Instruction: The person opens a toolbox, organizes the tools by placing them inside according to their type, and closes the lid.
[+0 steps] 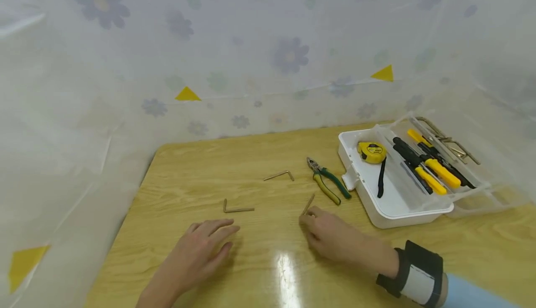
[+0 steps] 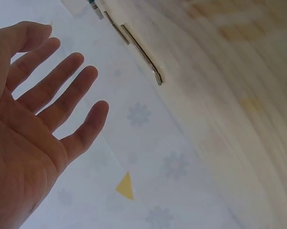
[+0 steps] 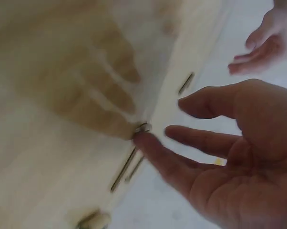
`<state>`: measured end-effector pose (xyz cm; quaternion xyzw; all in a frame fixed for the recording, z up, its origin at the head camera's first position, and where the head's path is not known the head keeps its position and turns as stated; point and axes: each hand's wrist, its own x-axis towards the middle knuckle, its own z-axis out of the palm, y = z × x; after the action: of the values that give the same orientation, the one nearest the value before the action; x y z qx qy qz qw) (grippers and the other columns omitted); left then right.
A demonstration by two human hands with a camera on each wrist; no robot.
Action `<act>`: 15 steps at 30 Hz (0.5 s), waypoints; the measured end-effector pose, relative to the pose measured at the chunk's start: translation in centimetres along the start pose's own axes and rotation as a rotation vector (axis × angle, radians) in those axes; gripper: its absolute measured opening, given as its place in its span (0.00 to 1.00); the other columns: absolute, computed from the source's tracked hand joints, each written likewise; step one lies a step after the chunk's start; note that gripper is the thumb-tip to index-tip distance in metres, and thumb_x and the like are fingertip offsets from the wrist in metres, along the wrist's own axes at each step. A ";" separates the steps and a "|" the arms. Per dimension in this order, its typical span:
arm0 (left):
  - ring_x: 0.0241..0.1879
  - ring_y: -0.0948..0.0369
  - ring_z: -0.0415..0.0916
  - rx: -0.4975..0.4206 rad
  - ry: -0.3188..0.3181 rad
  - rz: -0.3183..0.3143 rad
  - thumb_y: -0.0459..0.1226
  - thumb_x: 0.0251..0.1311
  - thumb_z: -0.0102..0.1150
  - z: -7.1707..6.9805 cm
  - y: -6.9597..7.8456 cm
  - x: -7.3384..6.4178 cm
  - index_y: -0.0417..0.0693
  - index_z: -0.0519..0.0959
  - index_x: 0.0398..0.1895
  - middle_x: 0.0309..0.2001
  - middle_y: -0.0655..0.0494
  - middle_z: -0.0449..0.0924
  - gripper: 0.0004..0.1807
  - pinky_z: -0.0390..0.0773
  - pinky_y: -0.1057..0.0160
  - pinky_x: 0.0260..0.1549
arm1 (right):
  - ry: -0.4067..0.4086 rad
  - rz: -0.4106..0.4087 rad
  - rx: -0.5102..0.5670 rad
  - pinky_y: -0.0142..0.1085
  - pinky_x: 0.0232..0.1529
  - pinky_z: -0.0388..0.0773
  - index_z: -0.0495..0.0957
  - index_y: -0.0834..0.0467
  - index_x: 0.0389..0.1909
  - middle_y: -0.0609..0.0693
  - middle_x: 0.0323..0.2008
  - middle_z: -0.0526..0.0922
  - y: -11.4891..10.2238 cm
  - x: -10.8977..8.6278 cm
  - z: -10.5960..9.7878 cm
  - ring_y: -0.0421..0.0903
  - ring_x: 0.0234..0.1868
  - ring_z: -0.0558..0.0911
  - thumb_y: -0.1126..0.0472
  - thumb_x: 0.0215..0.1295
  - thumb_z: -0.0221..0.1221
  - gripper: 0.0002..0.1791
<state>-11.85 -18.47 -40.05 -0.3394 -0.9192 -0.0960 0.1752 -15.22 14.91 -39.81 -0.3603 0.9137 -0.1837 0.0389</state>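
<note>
My left hand (image 1: 201,251) hovers with relaxed, spread fingers and holds nothing; the left wrist view shows its palm bare. Just beyond it lies an L-shaped hex key (image 1: 239,210). Another hex key (image 1: 276,176) lies farther back, near the middle of the table. My right hand (image 1: 332,234) is at a third hex key (image 1: 309,203), partly hidden by the fingers in the head view. In the right wrist view a fingertip (image 3: 142,139) appears to touch that key's bent end, while the thumb stands apart from it. Combination pliers (image 1: 328,181) with green and yellow handles lie beyond the right hand.
A white toolbox (image 1: 378,222) stands open at the right, with a yellow tape measure (image 1: 371,152) inside. Its clear lid tray (image 1: 481,187) carries several screwdrivers (image 1: 441,172) and more hex keys (image 1: 462,152). A flower-patterned plastic sheet (image 1: 251,56) hangs behind the wooden table (image 1: 188,168).
</note>
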 end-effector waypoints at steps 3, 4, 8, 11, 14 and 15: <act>0.52 0.60 0.83 0.004 0.012 0.010 0.41 0.55 0.74 0.0 0.0 0.1 0.57 0.85 0.54 0.56 0.57 0.86 0.21 0.83 0.53 0.43 | -0.062 -0.054 0.118 0.39 0.47 0.86 0.78 0.64 0.60 0.61 0.57 0.81 -0.9 0.1 0.3 0.50 0.49 0.85 0.67 0.68 0.60 0.20; 0.52 0.60 0.83 0.002 0.015 0.013 0.41 0.55 0.74 0.0 0.0 0.1 0.57 0.85 0.54 0.56 0.57 0.86 0.21 0.83 0.53 0.43 | -0.058 -0.058 0.121 0.39 0.48 0.85 0.77 0.64 0.61 0.60 0.57 0.81 -1.1 0.1 0.3 0.49 0.50 0.85 0.67 0.68 0.60 0.21; 0.52 0.60 0.83 0.000 0.023 0.022 0.41 0.55 0.73 0.1 0.1 0.2 0.57 0.85 0.54 0.55 0.57 0.86 0.21 0.83 0.53 0.44 | -0.032 0.068 -0.032 0.38 0.38 0.83 0.83 0.63 0.50 0.55 0.44 0.84 -1.0 0.1 0.0 0.48 0.41 0.83 0.66 0.64 0.66 0.14; 0.52 0.60 0.84 0.006 0.027 0.020 0.40 0.54 0.74 0.1 0.2 0.1 0.56 0.85 0.53 0.55 0.57 0.86 0.21 0.83 0.53 0.43 | -0.074 0.174 -0.093 0.41 0.34 0.82 0.83 0.64 0.40 0.54 0.35 0.82 -0.4 -0.3 -0.2 0.49 0.35 0.81 0.67 0.61 0.69 0.07; 0.52 0.60 0.84 0.013 0.033 0.015 0.40 0.53 0.74 0.0 0.2 0.0 0.56 0.85 0.53 0.54 0.57 0.86 0.21 0.83 0.53 0.43 | -0.098 0.191 -0.047 0.40 0.32 0.81 0.80 0.63 0.34 0.53 0.30 0.81 0.4 -0.6 -0.2 0.48 0.32 0.81 0.72 0.59 0.66 0.05; 0.52 0.60 0.84 0.013 0.035 0.015 0.40 0.53 0.74 0.0 0.2 0.0 0.56 0.85 0.53 0.55 0.57 0.86 0.21 0.83 0.53 0.43 | -0.098 0.187 -0.028 0.38 0.30 0.79 0.79 0.63 0.31 0.51 0.27 0.80 0.7 -0.6 -0.2 0.46 0.30 0.79 0.74 0.58 0.65 0.06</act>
<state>-11.75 -18.36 -40.01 -0.3434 -0.9140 -0.0947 0.1942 -15.25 15.84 -39.96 -0.2824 0.9429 -0.1487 0.0953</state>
